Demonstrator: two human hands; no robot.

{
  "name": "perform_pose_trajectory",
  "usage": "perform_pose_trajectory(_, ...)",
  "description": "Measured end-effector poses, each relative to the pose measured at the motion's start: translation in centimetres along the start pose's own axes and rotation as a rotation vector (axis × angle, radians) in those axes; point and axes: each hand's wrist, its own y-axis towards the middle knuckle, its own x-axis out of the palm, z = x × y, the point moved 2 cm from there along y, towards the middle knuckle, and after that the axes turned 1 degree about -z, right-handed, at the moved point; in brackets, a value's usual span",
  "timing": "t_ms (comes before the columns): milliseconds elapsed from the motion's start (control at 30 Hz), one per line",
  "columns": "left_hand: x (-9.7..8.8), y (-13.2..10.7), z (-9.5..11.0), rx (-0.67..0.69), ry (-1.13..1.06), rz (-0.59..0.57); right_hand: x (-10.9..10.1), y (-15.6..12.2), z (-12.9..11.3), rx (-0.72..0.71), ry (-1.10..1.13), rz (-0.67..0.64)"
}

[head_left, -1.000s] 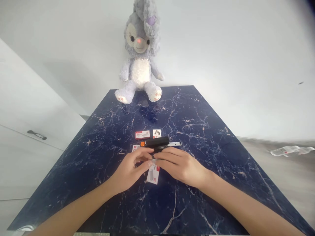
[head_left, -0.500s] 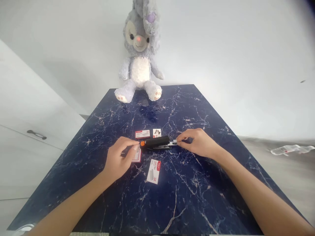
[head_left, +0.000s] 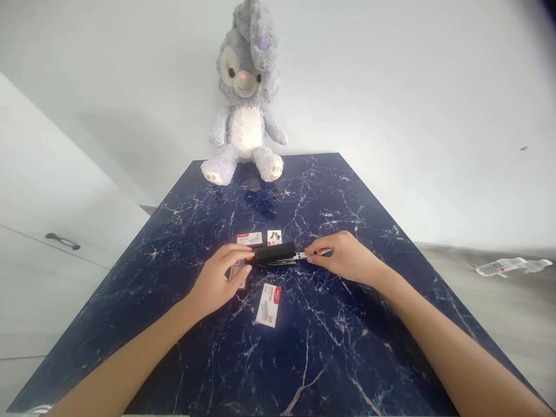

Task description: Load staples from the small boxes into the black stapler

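Note:
A black stapler with an orange part lies crosswise over the middle of the table. My left hand is closed around its left end, thumb in front and fingers behind, covering most of the orange. From the right end sticks out a narrow silver metal piece, and my right hand pinches its tip between thumb and fingers. Red and white staple boxes lie about the stapler: one box in front, one box behind, and another box partly under my left hand. A small printed box touches the view of the stapler's back edge.
A grey plush rabbit sits at the far edge of the dark blue marbled table, against the wall. White cabinets with a dark handle stand at the left. Clear plastic packaging lies on the floor at the right.
My left hand has closed further over the stapler's left end, hiding more of the orange part. My right hand keeps its pinch on the metal piece. The whole view has shifted slightly.

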Motion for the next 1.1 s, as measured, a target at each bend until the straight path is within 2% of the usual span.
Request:
perform_pose_trajectory(167,-0.1,0.1,0.0,-0.010,-0.001,-0.010,0.1,0.2,0.3,0.054,0.074,-0.009)
perform_pose_trajectory(333,-0.2,0.1,0.1,-0.008,0.004,-0.020,-0.1,0.2,0.0,-0.009,0.072,-0.018)
perform_pose_trajectory(567,-0.3,0.0,0.1,-0.006,0.005,-0.038,-0.1,0.2,0.2,-0.017,0.078,-0.013)
perform_pose_trajectory(933,-0.2,0.0,0.2,-0.012,0.008,-0.057,0.4,0.3,-0.3,-0.151,-0.096,-0.071)
perform_pose_trajectory(1000,-0.1,0.0,0.1,-0.030,0.031,-0.050,0.0,0.2,-0.6,-0.117,-0.127,-0.046)
perform_pose_trajectory(1100,0.2,0.0,-0.2,-0.082,0.060,-0.062,-0.8,-0.4,-1.3,0.048,-0.182,0.013)
